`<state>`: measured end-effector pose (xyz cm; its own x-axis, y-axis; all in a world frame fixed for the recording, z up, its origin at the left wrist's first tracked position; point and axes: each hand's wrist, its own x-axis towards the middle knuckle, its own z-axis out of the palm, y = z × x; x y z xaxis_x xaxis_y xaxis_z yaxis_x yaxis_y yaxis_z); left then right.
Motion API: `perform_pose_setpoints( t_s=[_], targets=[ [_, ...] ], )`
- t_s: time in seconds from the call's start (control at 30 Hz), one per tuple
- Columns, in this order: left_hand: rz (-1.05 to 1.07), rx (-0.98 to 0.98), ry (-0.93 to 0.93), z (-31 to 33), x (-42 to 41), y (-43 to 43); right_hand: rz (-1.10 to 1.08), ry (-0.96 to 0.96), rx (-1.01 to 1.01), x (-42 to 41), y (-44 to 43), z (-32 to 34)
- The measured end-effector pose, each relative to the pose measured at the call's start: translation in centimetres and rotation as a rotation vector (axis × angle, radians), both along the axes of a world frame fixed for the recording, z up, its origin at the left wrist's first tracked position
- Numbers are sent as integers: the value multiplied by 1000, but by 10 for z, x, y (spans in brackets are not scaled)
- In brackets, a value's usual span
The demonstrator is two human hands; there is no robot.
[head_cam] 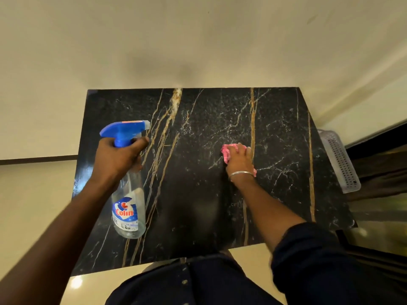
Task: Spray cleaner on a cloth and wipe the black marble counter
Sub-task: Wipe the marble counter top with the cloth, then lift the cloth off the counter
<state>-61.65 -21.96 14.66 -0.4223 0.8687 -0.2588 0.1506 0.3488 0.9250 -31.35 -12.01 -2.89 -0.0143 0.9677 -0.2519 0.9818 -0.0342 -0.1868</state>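
Observation:
The black marble counter (193, 194), veined in gold and white, fills the middle of the view. My left hand (120, 157) grips the neck of a clear spray bottle (130, 208) with a blue trigger head, held above the counter's left side, nozzle pointing right. My right hand (239, 160) presses flat on a pink cloth (226, 150) right of the counter's centre. The cloth shows past my fingers and beside my wrist. A silver bangle circles that wrist.
A cream wall rises behind the counter. A white perforated plastic basket (339, 159) stands just off the counter's right edge, beside a dark frame. Glossy cream floor lies to the left and in front. My dark-clothed body is at the bottom.

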Motion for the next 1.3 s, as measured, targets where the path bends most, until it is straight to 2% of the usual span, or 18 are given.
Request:
perform_pose_setpoints(
  t_s=[0.07,0.17,0.27,0.37,0.43,0.53,0.6,0.67,0.73,1.0,1.3],
  targets=[
    [-21,16,-11,1,2,1,50,36,-27,22,5,7],
    [-41,41,-37,4,10,3,-163,360,-2,26,-6,31],
    [-65,71,-46,6,18,7,-500,820,-43,10,-22,58],
    [-88,101,-54,10,24,10,-956,1514,-345,-2,-32,72],
    [-88,107,-63,13,26,12,-1043,1840,-409,-1,-39,72],
    [-84,115,-63,16,27,14,-953,2103,-462,2,-42,80],
    [-89,128,-51,18,25,14,-861,2126,-505,-2,-40,91],
    [-93,141,-51,19,24,14,-787,2005,-480,-6,-39,98],
    [-88,143,-50,19,23,14,-789,1862,-457,-10,-38,103],
    [-88,141,-73,20,33,24,-858,1486,-440,-6,-18,90],
    [-129,127,-68,23,99,73,-849,1487,-257,51,19,94]
  ],
)
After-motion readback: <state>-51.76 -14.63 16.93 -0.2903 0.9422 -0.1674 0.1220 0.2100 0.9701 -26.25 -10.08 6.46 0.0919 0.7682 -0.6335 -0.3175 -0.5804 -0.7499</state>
